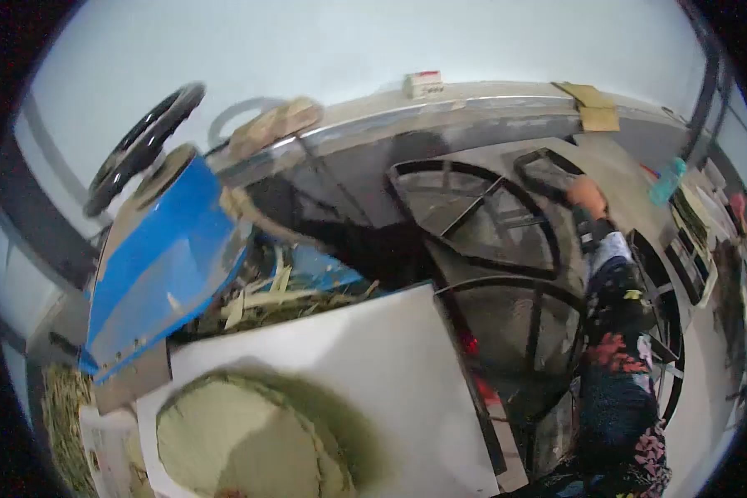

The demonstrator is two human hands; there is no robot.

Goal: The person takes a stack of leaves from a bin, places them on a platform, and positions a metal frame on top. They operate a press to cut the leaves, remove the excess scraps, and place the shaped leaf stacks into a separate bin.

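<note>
My right hand (587, 197) reaches far forward in a dark flowered sleeve. It closes over the near right end of a small black angular frame (544, 172) that lies on the grey surface; the fingertips are hidden. Close to it on the left is a large black half-round frame (549, 241) with inner bars. Another curved black frame (515, 284) lies nearer to me, and a further one (679, 332) is right of my sleeve. My left hand is out of view. A thick round stack of pale green sheets (236, 440) rests on a white board (398, 398).
A blue machine (162, 257) with a black handwheel (145, 149) stands on the left, with leafy scraps (266, 305) beside it. Along the wall ledge are a brown block (274, 126), a small white box (423, 84) and cardboard (598, 116). A teal bottle (667, 181) lies at right.
</note>
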